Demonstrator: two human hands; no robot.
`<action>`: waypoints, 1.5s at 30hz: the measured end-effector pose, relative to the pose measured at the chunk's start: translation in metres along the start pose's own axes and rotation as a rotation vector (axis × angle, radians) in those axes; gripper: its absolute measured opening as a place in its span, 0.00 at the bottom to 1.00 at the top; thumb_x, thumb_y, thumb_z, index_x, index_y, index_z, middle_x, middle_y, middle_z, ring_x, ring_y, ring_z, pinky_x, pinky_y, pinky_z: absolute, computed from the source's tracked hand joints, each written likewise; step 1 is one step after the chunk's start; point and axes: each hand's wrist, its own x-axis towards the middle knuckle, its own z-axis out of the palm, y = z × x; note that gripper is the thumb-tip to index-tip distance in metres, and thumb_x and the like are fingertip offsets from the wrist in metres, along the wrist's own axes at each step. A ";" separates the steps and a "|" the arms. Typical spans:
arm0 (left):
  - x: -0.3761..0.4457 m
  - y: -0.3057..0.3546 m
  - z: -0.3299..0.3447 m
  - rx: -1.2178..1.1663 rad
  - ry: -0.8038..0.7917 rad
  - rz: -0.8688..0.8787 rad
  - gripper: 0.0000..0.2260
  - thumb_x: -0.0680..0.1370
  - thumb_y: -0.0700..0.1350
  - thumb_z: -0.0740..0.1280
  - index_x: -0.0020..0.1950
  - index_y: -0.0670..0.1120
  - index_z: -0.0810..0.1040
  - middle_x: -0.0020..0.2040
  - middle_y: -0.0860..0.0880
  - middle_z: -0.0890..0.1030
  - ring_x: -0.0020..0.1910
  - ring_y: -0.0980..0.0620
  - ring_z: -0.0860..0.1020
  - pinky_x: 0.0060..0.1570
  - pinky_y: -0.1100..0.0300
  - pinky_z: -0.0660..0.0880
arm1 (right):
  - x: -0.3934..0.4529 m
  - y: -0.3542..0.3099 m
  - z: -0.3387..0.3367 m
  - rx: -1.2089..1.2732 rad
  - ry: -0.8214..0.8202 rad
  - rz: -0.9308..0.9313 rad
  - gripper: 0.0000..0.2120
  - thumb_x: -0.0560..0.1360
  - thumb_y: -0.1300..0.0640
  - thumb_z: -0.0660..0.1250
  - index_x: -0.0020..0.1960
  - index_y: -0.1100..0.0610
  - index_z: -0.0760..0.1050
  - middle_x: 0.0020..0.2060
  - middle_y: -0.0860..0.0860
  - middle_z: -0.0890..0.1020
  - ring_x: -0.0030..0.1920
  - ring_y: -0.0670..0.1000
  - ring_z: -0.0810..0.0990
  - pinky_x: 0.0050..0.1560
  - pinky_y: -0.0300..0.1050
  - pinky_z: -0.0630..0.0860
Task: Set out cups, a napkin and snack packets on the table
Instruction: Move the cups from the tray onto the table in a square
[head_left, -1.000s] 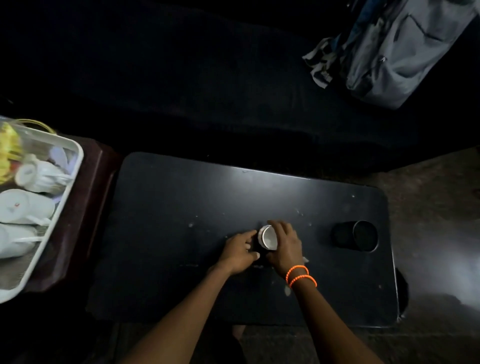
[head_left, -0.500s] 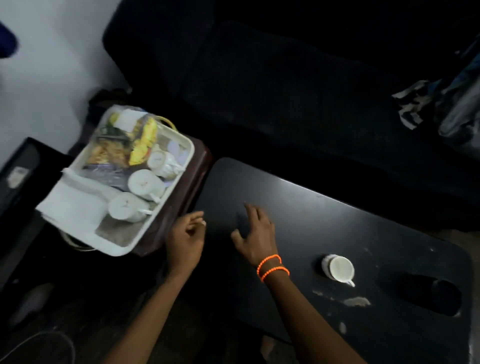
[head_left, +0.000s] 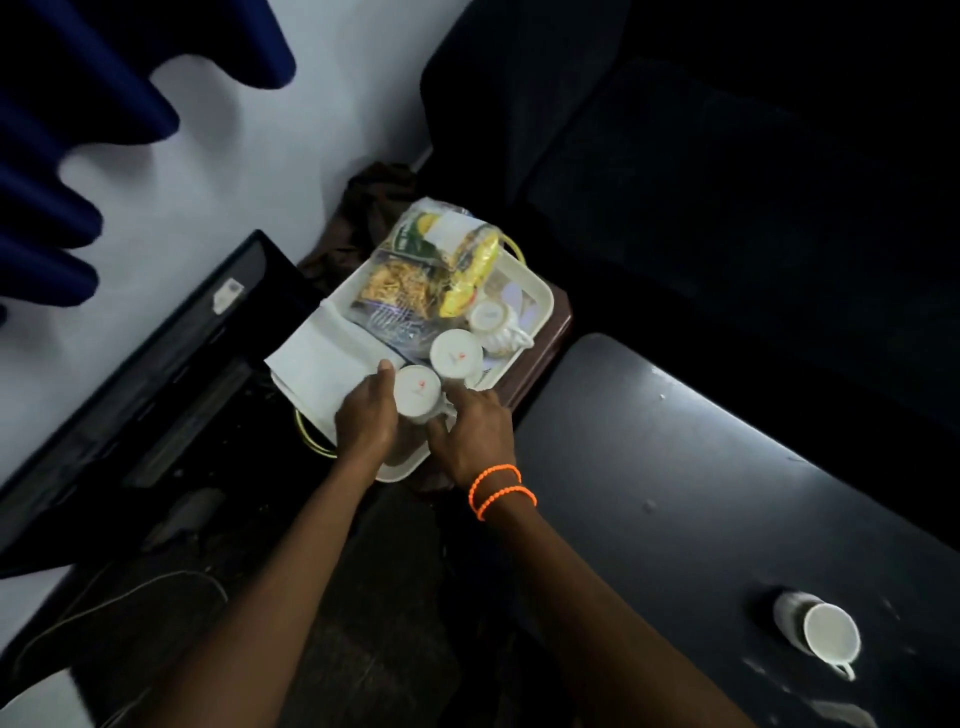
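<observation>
I see both hands at the near end of a white tray (head_left: 535, 291) that sits at about eleven o'clock from the dark table (head_left: 675, 467). My left hand (head_left: 363, 415) and right hand (head_left: 475, 436) close around an upturned white cup (head_left: 417, 391) from either side, fingers touching it. The right wrist wears orange bead bracelets (head_left: 498, 491). Just beyond, at one o'clock from that cup, a second upturned cup (head_left: 456, 353) stands, and a third cup (head_left: 493, 319) past it. Snack packets (head_left: 431, 270) fill the tray's far end. A white napkin (head_left: 311, 364) lies at the tray's nine o'clock edge. On the table, toward four o'clock, one cup (head_left: 823, 631) stands upright.
</observation>
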 end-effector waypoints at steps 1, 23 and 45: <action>0.001 0.002 -0.001 -0.072 -0.056 -0.059 0.29 0.81 0.66 0.54 0.62 0.46 0.82 0.63 0.38 0.82 0.62 0.35 0.80 0.65 0.42 0.76 | -0.001 -0.003 0.003 0.039 0.010 0.028 0.21 0.72 0.54 0.69 0.65 0.55 0.78 0.55 0.55 0.85 0.60 0.60 0.76 0.61 0.52 0.72; -0.158 -0.030 0.100 -0.530 -0.769 -0.023 0.16 0.78 0.40 0.74 0.66 0.42 0.79 0.60 0.43 0.86 0.59 0.47 0.84 0.54 0.61 0.80 | -0.139 0.138 -0.061 1.167 0.246 0.522 0.25 0.66 0.59 0.80 0.62 0.56 0.80 0.56 0.60 0.85 0.56 0.59 0.84 0.57 0.59 0.81; -0.300 -0.075 0.301 0.013 -1.148 0.134 0.36 0.71 0.33 0.69 0.79 0.46 0.67 0.74 0.51 0.74 0.72 0.55 0.74 0.75 0.54 0.70 | -0.274 0.293 -0.071 0.628 0.942 1.074 0.21 0.65 0.61 0.79 0.52 0.48 0.74 0.43 0.50 0.85 0.41 0.43 0.82 0.40 0.28 0.72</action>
